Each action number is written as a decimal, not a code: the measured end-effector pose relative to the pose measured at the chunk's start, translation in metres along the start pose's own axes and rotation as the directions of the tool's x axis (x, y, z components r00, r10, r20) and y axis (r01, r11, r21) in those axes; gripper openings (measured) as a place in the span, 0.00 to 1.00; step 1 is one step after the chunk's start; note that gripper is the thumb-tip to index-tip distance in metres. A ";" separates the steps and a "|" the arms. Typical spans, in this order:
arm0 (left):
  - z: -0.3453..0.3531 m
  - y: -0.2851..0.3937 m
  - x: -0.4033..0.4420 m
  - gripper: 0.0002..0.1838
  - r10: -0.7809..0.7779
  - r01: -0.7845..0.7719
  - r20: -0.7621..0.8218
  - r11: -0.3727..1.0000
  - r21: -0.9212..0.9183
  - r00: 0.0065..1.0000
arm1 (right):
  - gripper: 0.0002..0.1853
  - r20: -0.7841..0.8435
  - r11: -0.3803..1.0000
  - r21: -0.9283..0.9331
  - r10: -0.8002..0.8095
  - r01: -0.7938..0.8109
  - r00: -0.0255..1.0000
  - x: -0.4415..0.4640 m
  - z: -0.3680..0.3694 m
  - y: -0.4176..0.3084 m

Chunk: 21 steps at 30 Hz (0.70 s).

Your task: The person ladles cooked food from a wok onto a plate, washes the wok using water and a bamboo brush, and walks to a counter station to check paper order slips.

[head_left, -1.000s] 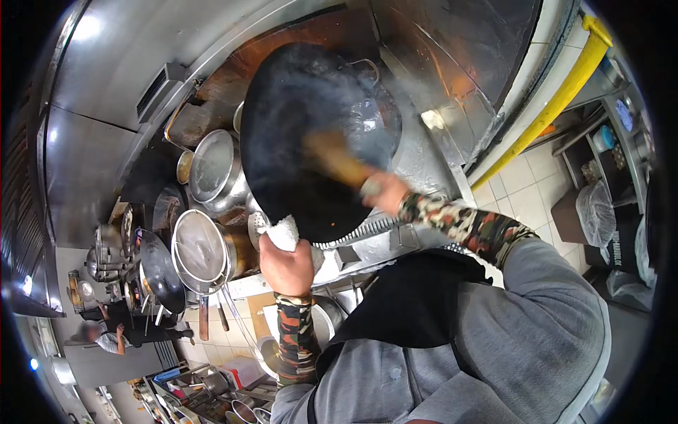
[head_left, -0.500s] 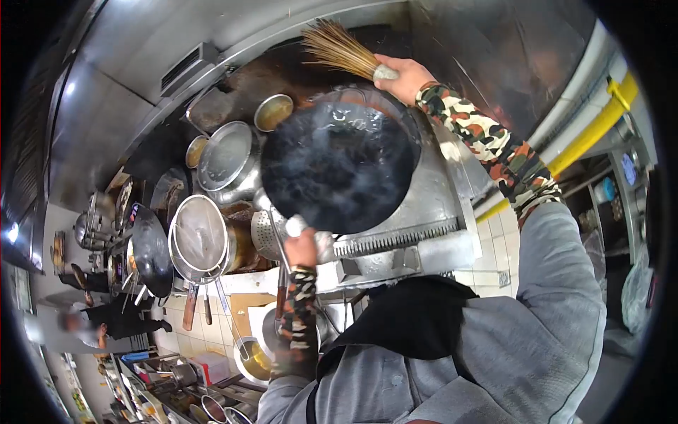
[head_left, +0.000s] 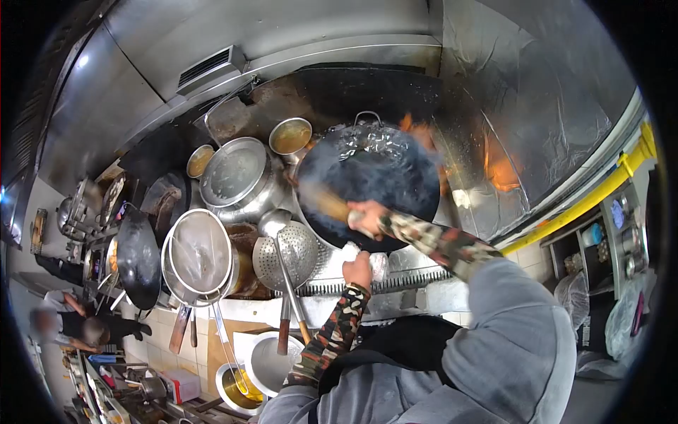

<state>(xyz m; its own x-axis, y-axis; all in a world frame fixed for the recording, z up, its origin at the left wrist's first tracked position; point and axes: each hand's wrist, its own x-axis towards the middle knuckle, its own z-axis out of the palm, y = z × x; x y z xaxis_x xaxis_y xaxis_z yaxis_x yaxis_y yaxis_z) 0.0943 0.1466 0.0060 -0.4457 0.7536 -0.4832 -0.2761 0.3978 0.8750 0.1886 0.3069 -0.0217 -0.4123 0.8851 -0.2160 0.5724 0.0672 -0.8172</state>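
Note:
A large black wok (head_left: 402,194) stands on the range, smoke rising off it and shiny liquid at its far side. My right hand (head_left: 367,218) is closed around the bound end of a bamboo wok brush (head_left: 326,201). The bristles, smeared by motion, are over the wok's left part. At the near rim, my left hand (head_left: 358,272) is closed on a folded white cloth (head_left: 379,267). Whatever wok handle may lie under that cloth is hidden.
Flames (head_left: 421,134) show behind the wok's right side. To its left are a ladle (head_left: 274,223), a perforated skimmer (head_left: 286,258), a mesh strainer (head_left: 201,251) and a lidded pot (head_left: 236,169). Another wok (head_left: 138,258) sits farther left. Two people (head_left: 78,321) are at far left.
My right hand has brought the brush from beyond the wok's far right edge down into the wok. Flames now show behind it. The view has shifted, and the left hand still grips the cloth.

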 end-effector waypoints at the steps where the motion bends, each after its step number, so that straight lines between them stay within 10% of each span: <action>1: -0.002 0.011 -0.007 0.23 -0.028 0.027 0.037 0.999 0.037 0.999 | 0.31 0.196 0.999 -0.047 0.013 -0.004 0.981 -0.046 -0.022 -0.034; 4: -0.003 -0.008 0.008 0.23 -0.148 0.147 0.054 0.989 0.020 0.988 | 0.31 0.433 0.750 -0.603 0.019 0.273 0.901 -0.094 -0.134 -0.036; 5: -0.001 -0.012 0.009 0.23 -0.154 0.152 0.074 0.988 0.028 0.985 | 0.31 0.322 0.818 -0.560 0.071 0.129 0.944 -0.040 -0.175 0.098; 7: 0.001 -0.018 0.013 0.21 -0.079 0.083 0.065 0.995 -0.062 0.995 | 0.21 -0.464 0.679 -0.629 0.062 -0.378 0.884 -0.065 -0.192 -0.036; 10: -0.021 -0.014 0.018 0.29 -0.141 0.129 0.283 0.990 0.059 0.949 | 0.22 -0.764 0.919 -0.241 0.019 -0.313 0.645 -0.001 -0.151 -0.021; 11: -0.034 -0.004 0.020 0.30 -0.223 0.130 0.397 0.960 0.247 0.890 | 0.17 -0.665 0.809 -0.251 0.255 -0.532 0.702 0.031 -0.124 0.005; 12: -0.051 0.006 0.017 0.30 -0.183 0.066 0.541 0.972 0.227 0.821 | 0.13 -0.358 0.593 -0.710 0.162 -0.381 0.919 0.012 -0.093 -0.027; 13: -0.068 -0.002 0.024 0.28 -0.158 0.067 0.646 0.984 0.163 0.747 | 0.19 0.247 0.252 -0.936 -0.027 0.246 0.969 0.004 -0.060 -0.028; 14: -0.086 -0.002 0.029 0.24 -0.090 -0.133 0.628 0.945 0.299 0.773 | 0.22 0.182 0.779 -0.627 0.135 0.009 0.974 -0.043 -0.043 -0.061; 15: -0.104 -0.002 0.034 0.20 -0.013 -0.321 0.622 0.848 0.422 0.783 | 0.26 0.220 0.957 -0.070 0.291 -0.283 0.931 -0.081 -0.039 -0.095; 17: -0.138 -0.020 0.040 0.22 0.184 -0.489 0.554 0.733 0.473 0.812 | 0.29 0.312 0.961 -0.256 -0.021 0.106 0.950 -0.083 -0.067 -0.060; 19: -0.161 -0.048 0.044 0.31 0.131 -0.243 0.204 0.536 0.808 0.970 | 0.22 0.365 0.664 -0.737 0.238 0.123 0.900 -0.070 -0.138 -0.062; 21: -0.150 -0.044 0.027 0.35 0.046 -0.140 0.132 0.367 0.920 0.990 | 0.16 -0.488 0.625 -0.642 0.114 -0.444 0.865 -0.048 -0.175 -0.016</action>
<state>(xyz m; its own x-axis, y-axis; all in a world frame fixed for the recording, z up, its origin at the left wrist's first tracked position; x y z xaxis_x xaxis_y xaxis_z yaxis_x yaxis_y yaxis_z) -0.0335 0.0707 -0.0504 -0.3414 0.8336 -0.4342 0.7442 0.5219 0.4168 0.3236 0.3441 0.0950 0.0545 0.9983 -0.0188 0.9958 -0.0558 -0.0720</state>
